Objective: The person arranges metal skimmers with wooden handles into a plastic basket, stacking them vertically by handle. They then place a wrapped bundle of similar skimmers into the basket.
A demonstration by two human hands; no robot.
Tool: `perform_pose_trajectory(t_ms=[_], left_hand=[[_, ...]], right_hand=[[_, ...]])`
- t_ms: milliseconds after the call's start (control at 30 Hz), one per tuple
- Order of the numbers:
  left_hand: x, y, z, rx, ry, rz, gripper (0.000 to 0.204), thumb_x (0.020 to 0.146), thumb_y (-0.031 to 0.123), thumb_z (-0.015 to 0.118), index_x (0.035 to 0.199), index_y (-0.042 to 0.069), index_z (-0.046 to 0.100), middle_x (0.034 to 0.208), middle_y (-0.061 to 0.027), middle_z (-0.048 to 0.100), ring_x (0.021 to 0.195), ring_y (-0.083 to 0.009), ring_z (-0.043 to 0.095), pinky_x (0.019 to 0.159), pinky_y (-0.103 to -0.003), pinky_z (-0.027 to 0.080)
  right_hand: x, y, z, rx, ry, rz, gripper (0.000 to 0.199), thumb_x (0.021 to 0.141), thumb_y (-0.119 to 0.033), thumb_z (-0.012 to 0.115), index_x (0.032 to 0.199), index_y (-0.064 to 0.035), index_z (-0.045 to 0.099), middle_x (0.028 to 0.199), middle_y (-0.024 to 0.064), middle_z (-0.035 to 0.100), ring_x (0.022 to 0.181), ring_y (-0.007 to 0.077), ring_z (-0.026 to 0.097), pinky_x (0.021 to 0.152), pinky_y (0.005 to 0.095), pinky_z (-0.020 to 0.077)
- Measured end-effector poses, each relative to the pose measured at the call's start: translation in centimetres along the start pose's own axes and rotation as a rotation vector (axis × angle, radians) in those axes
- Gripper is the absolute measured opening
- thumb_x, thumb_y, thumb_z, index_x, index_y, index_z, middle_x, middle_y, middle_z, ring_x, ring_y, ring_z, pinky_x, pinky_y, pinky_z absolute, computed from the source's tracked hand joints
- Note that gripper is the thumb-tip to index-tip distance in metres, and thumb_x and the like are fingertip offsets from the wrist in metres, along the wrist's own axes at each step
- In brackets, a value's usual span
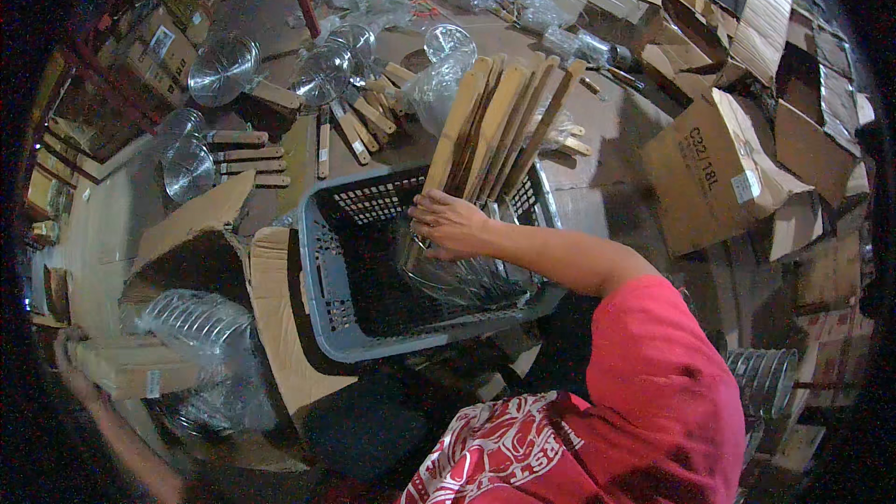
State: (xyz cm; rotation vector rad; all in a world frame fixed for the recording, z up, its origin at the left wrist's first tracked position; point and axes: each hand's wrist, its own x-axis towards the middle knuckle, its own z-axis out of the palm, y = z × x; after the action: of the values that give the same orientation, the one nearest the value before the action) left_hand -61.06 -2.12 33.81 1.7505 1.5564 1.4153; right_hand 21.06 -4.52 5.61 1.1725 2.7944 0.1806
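My right hand (pixel 453 224) reaches across into a grey plastic basket (pixel 331 347), its fingers closed round the lower handles of a bundle of wooden-handled strainers (pixel 504 126). The handles stand upright, tilted right, and clear plastic wraps the metal part inside the basket. Far to the left, in dim light, my left hand (pixel 70 350) is at the handle ends of a second strainer bundle, its fingers seemingly closed on the stacked wood (pixel 135 369). The round wire heads (pixel 201 317) of that bundle lie under clear plastic in an open cardboard box (pixel 275 317).
Loose strainers with round metal heads (pixel 224 65) and wooden handles (pixel 353 131) lie on the floor beyond the basket. Plastic-wrapped items (pixel 546 14) are farther back. Opened cartons (pixel 700 177) pile up at the right. More wire rings (pixel 765 381) stand beside me at the lower right.
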Motion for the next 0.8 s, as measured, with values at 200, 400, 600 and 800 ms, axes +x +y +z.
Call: perform_pose_trajectory(t_ms=[200,400,600,800], left_hand=[[3.6,7.1,-4.9,0.124,0.092,0.086,0.041,0.102,0.033,0.052,0.126,0.001,0.062,0.121,-0.0104,0.066,0.109,-0.0244,0.065,0.094,-0.038,0.053],[6.8,15.7,-3.9,0.235,0.12,0.178,0.041,0.102,0.033,0.052,0.125,0.002,0.063,0.119,-0.0101,0.066,0.107,-0.0238,0.065,0.094,-0.037,0.052],[11.8,25.0,-1.1,0.349,0.134,0.305,0.041,0.102,0.034,0.052,0.125,0.002,0.063,0.116,-0.0097,0.067,0.106,-0.0233,0.065,0.093,-0.036,0.052],[16.5,34.7,2.3,0.453,0.142,0.442,0.041,0.102,0.034,0.052,0.124,0.002,0.064,0.113,-0.0094,0.068,0.104,-0.0227,0.066,0.092,-0.035,0.051]], right_hand=[[0.3,-0.2,-0.6,-0.018,-0.048,0.003,0.07,0.093,-0.062,0.055,0.139,-0.0101,0.06,0.153,0.0139,0.051,0.148,0.0339,0.038,0.125,0.0511,0.0175],[0.4,-0.7,-1.1,-0.056,-0.167,0.051,0.071,0.095,-0.061,0.052,0.145,-0.0106,0.056,0.159,0.0111,0.044,0.152,0.0314,0.032,0.127,0.0486,0.0145],[0.9,-0.1,-0.8,-0.027,-0.205,0.066,0.053,0.091,-0.045,0.06,0.133,-0.0135,0.066,0.151,0.0108,0.053,0.146,0.0287,0.042,0.124,0.0473,0.0225],[1.1,-0.1,-1.3,-0.071,-0.16,0.065,0.045,0.084,-0.037,0.065,0.122,-0.0126,0.072,0.143,0.0091,0.061,0.138,0.0268,0.051,0.121,0.0432,0.0289]])
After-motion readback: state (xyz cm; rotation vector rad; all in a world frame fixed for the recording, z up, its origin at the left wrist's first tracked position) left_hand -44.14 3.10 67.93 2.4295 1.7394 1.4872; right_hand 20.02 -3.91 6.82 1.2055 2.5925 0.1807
